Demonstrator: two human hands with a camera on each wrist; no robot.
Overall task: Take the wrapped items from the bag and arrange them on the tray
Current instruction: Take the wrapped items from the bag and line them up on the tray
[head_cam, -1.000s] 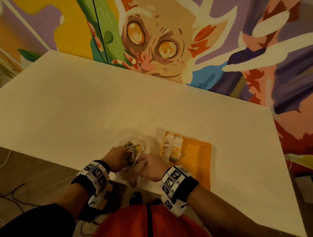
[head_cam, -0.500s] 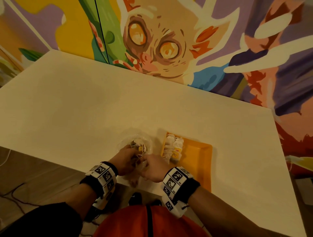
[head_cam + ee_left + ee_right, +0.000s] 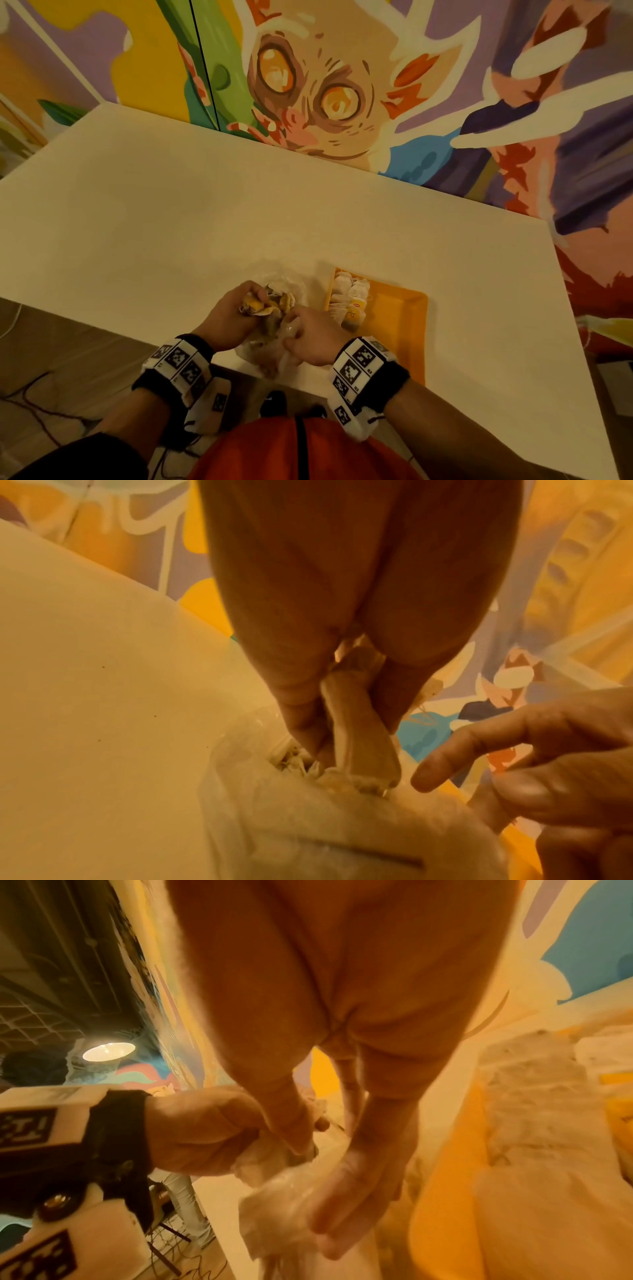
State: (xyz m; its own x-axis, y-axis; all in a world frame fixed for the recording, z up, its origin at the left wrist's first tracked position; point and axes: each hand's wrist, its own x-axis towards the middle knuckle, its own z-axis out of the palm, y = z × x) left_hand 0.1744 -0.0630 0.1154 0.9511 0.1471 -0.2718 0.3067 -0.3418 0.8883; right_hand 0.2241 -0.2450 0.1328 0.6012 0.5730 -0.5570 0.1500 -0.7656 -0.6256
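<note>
Clear plastic bag sits at the desk's near edge just left of the orange tray, handy for short transfers. Right hand pinches its film, likely steadying the mouth, while left hand clutches wrapped items at the opening; one packet's long axis runs along the fingers, pointing away from the wrist.

1. Bag — clear plastic; both hands cover its mouth, so the count of wrapped items inside cannot be told.
2. Tray — near right corner hidden behind the right wrist band.
3. Packet labels on the tray: too small to read.
4. Wrist views — motion-blurred throughout.
</note>
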